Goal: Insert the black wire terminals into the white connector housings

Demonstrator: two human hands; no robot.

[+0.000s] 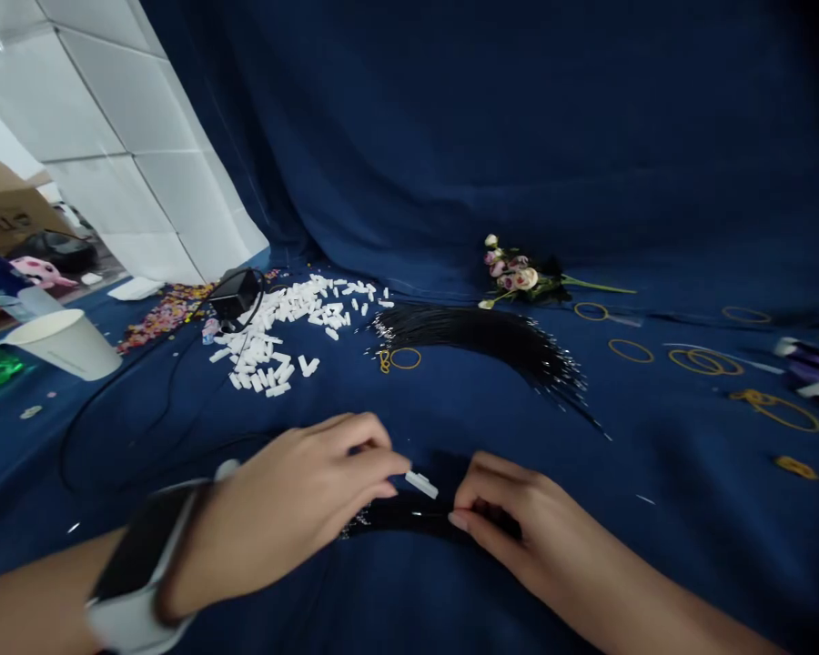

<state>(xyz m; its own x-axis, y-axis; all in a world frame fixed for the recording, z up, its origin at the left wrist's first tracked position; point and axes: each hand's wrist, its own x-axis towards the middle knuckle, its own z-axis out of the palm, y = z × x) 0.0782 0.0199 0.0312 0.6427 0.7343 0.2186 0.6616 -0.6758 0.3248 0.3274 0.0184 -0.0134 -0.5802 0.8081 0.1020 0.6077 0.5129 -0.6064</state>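
My left hand (293, 505) pinches a small white plastic piece (421, 485) at its fingertips, and a white smartwatch sits on that wrist. My right hand (498, 518) grips a short bundle of thin black strands (409, 515) lying on the navy cloth (655, 546), with the bundle's glinting tips pointing left. The white piece is just above the strands, between my two hands. Behind them lie a long curved bunch of black strands (484, 335) and a heap of similar white plastic pieces (279, 332).
Yellow rubber bands (778, 411) lie scattered at right. Artificial roses (519, 277) lie behind the black bunch. A black adapter (236, 293) with cable sits behind the white heap, and a paper cup (65, 344) lies on its side at left. Navy cloth hangs behind.
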